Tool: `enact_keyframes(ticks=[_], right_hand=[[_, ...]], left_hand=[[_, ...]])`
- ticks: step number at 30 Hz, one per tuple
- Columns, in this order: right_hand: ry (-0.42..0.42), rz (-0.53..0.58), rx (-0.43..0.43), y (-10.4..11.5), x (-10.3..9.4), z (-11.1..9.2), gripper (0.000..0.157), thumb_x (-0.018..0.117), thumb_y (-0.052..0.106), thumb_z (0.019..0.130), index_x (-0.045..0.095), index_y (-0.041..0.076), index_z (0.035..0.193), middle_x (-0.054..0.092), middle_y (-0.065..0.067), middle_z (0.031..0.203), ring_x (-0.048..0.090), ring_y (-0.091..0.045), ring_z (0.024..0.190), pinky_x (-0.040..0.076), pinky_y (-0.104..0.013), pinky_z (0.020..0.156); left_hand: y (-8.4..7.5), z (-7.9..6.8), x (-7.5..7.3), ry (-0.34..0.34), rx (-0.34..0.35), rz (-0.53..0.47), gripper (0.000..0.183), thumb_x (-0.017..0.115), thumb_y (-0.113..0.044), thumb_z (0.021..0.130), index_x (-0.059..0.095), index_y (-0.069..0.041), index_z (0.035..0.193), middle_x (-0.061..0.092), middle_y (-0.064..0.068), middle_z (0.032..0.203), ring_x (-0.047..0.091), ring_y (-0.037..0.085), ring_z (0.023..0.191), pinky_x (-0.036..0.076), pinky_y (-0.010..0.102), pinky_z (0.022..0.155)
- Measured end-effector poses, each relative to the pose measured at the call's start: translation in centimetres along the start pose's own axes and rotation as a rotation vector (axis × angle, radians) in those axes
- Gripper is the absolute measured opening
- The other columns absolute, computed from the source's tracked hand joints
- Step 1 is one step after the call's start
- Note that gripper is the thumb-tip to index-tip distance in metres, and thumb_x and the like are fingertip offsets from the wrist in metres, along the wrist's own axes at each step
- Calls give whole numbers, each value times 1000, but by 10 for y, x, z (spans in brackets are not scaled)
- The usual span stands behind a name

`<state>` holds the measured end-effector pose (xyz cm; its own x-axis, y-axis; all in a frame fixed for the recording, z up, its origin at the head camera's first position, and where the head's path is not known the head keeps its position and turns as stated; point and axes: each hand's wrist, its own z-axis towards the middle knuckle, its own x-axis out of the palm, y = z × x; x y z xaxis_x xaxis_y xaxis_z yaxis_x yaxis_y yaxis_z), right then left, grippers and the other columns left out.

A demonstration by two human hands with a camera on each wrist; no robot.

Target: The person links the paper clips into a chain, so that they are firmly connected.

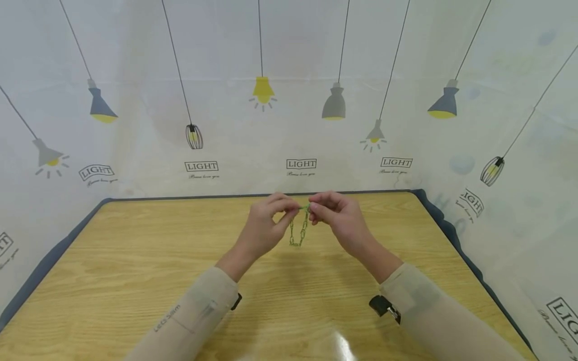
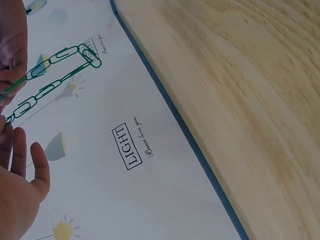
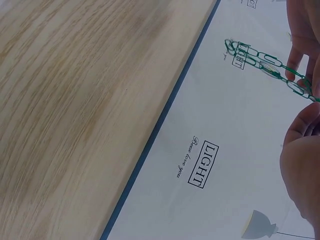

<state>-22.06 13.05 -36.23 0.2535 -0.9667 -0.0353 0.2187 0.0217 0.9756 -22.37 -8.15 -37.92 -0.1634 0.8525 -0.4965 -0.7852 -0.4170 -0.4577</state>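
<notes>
A chain of linked green paper clips (image 1: 303, 231) hangs in a loop between the two hands, above the table. My left hand (image 1: 266, 223) pinches one end of it between thumb and index finger. The other end is pinched by my right hand (image 1: 342, 220), close beside the left fingertips. In the left wrist view the loop of paper clips (image 2: 47, 89) stretches out from the fingers, several clips long. The right wrist view shows the same chain (image 3: 270, 69) running from the fingertips at the right edge. The fingertips partly hide the clips being held.
Below the hands lies a wood-grain table (image 1: 135, 281) with a dark blue edge along its back and sides. A pale wall covering (image 1: 298, 135) printed with lamps and the word LIGHT stands behind it. Dark straps (image 1: 384, 307) show at the sleeve cuffs.
</notes>
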Motion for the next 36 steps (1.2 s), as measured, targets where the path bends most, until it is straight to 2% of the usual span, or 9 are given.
enact_keyframes(ticks=[9,13,19,22,24,26,30,33,36], right_hand=[[17,11,-14,-2,0,-2,24,65,5,105,68,-12,122,75,3,90,70,-9,82,63,-26,81],[51,-28,-35,-4,0,-3,24,64,2,105,69,-14,122,75,6,88,70,-8,81,62,-26,79],[93,-102,-24,-4,-1,-6,25,62,8,107,69,-8,126,73,6,94,68,-10,88,60,-27,84],[109,-89,-12,-4,-2,-6,28,58,8,107,65,-5,130,70,4,99,68,-11,93,59,-28,90],[119,-71,-7,-4,-3,-7,28,56,7,107,62,-3,132,68,2,101,67,-11,95,59,-29,93],[122,-53,-10,-5,-5,-7,24,55,6,107,60,0,130,66,2,102,68,-11,97,60,-28,94],[132,-109,-82,-7,-10,-8,10,57,3,107,64,-1,112,65,-1,101,68,-15,92,62,-30,90],[133,-285,-187,-9,-13,-10,17,58,1,106,74,-2,101,66,-7,102,67,-19,88,63,-31,81],[125,-517,-344,-12,-14,-12,18,63,-2,103,80,1,103,65,-10,104,64,-18,84,62,-28,72]], left_hand=[[-2,0,2,-30,21,0,7,74,0,98,80,-1,100,77,9,99,74,18,85,64,32,76],[-3,0,4,-34,30,-2,6,74,2,97,80,0,98,77,10,96,73,19,83,63,30,75],[-6,0,7,-49,41,-6,6,75,3,95,80,1,96,77,10,94,73,18,81,62,29,74],[-7,0,7,-44,10,-24,6,74,3,96,80,0,98,77,10,96,73,19,85,64,30,77],[-7,0,6,-25,-50,-75,7,74,2,97,79,0,101,77,11,99,75,20,88,65,32,80],[-7,0,5,8,-150,-159,9,71,-1,100,78,-1,105,77,12,102,76,21,91,65,34,83],[-9,1,-2,74,-432,-382,15,68,-8,104,76,-4,116,77,14,111,77,17,93,65,39,91],[-11,2,-6,98,-591,-526,18,67,-10,105,75,-4,120,76,12,111,76,14,89,64,41,95],[-11,4,-8,107,-665,-633,19,67,-8,105,74,-1,120,73,8,103,73,14,84,65,40,94]])
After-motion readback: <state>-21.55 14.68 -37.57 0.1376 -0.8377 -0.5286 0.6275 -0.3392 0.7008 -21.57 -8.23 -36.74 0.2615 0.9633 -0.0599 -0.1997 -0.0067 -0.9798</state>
